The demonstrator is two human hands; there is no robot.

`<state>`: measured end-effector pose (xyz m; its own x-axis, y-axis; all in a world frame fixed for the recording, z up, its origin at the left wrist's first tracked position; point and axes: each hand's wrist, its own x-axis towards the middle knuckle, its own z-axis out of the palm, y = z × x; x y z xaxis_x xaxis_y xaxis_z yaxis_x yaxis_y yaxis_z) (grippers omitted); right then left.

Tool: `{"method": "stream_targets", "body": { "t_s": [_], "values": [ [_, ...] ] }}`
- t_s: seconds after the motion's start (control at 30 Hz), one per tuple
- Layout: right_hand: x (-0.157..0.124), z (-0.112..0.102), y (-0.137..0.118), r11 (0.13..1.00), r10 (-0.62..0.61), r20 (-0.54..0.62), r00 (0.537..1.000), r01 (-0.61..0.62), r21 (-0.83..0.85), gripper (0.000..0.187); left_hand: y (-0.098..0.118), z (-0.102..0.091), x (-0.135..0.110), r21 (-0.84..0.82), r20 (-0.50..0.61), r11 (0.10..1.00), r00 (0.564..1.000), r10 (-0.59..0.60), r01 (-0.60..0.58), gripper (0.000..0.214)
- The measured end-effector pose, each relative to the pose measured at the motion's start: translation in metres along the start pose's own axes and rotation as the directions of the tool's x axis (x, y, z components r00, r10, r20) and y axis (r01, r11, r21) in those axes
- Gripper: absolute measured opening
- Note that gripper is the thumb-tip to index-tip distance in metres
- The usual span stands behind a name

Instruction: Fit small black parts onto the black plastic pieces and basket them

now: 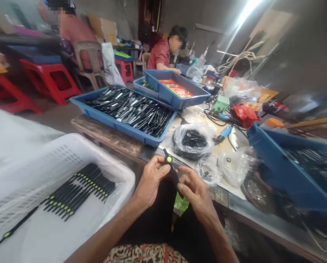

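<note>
Between my two hands is a slim black strap-like piece (173, 174) with a round yellow-green button near its upper end. My left hand (152, 179) pinches it just beside the button. Lower down, the fingers of my right hand (192, 186) close on the same piece. To the left, a white plastic basket (127, 182) holds rows of similar black pieces (76, 188) with yellow-green dots. Beyond my hands, a clear plastic bag (180, 137) stands around small black parts (194, 138). A blue tray (119, 122) behind it is heaped with long black parts (133, 107).
At right stands a large blue bin (278, 153) of dark parts. A blue-handled tool (224, 134) and a green box (220, 103) with cables lie on the bench. Another blue tray (191, 101) rests farther back. Two people (160, 53) sit beyond, near red stools (50, 78).
</note>
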<state>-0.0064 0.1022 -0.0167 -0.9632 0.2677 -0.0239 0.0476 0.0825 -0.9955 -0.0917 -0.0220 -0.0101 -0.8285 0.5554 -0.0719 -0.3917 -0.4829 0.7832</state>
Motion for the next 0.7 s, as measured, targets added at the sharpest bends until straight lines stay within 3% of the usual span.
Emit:
{"method": "stream_targets", "body": {
  "t_s": [0.13, 0.27, 0.37, 0.47, 0.57, 0.7],
  "values": [
    [-0.001, 0.016, 0.003, 0.989, 0.033, 0.185, 0.982, -0.006, -0.144, 0.035, 0.013, -0.04, -0.018, 0.12, -0.056, 0.989, 0.996, -0.076, 0.082, 0.021],
    [0.01, 0.043, 0.013, 0.975, 0.088, 0.362, 0.928, -0.005, -0.224, 0.033, 0.025, -0.082, -0.034, 0.177, -0.143, 0.972, 0.982, -0.127, 0.151, 0.019],
    [0.026, 0.071, 0.027, 0.964, 0.092, 0.426, 0.9, 0.027, -0.266, 0.032, 0.032, -0.12, -0.042, 0.127, -0.232, 0.978, 0.963, -0.134, 0.167, 0.018],
    [0.041, 0.102, 0.048, 0.94, 0.062, 0.44, 0.896, 0.096, -0.329, 0.03, 0.038, -0.172, -0.048, 0.057, -0.378, 0.992, 0.922, -0.08, 0.11, 0.019],
    [0.047, 0.127, 0.076, 0.895, 0.053, 0.417, 0.907, 0.142, -0.423, 0.03, 0.035, -0.239, -0.059, 0.002, -0.586, 0.998, 0.809, -0.045, 0.056, 0.016],
    [0.043, 0.145, 0.111, 0.856, 0.02, 0.397, 0.918, 0.189, -0.481, 0.029, 0.009, -0.331, -0.087, -0.082, -0.833, 0.996, 0.546, -0.091, 0.042, 0.006]
  ]
}}
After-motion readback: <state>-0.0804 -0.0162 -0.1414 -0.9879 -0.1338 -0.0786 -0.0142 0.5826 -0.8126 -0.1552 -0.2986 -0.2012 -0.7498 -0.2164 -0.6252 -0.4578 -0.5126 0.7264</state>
